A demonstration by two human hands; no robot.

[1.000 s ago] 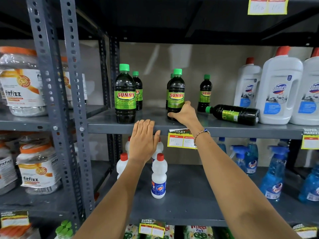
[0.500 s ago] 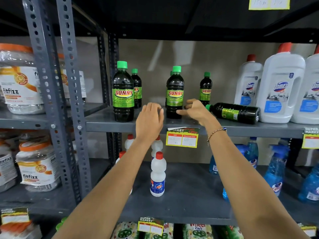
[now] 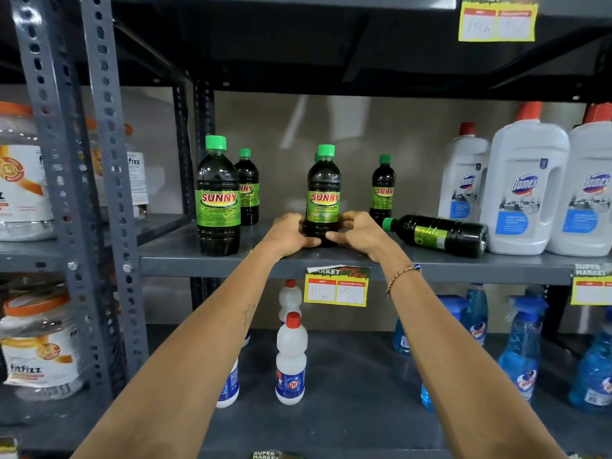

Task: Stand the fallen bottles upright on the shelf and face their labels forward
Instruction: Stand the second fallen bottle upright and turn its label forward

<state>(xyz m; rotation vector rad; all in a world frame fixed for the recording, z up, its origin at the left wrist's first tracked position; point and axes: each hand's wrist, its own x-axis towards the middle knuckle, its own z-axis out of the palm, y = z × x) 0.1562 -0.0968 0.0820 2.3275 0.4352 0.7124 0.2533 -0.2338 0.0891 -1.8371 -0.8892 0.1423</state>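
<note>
Both hands were clamped round the base of the middle Sunny bottle (image 3: 323, 197), near the shelf (image 3: 212, 265) front edge: left hand (image 3: 288, 234) on its left side, right hand (image 3: 359, 230) on its right, fingers curled onto the bottle foot. That bottle stood upright, label facing out. Looked like a final squaring-up of it, so probably near done.

The fallen bottle (image 3: 437, 234) lay on its side just to the right of the right hand, toward the right end of the shelf, against the white Domex jugs (image 3: 526, 190). Long axis ran roughly along the shelf, green cap pointing left toward the hands, base to the right. Label partly up, not forward. Right hand was clearly nearer; cap end is the closer end to take. Tipping it up likely needs clearance from the jugs and the small rear bottle (image 3: 383, 187).
</note>
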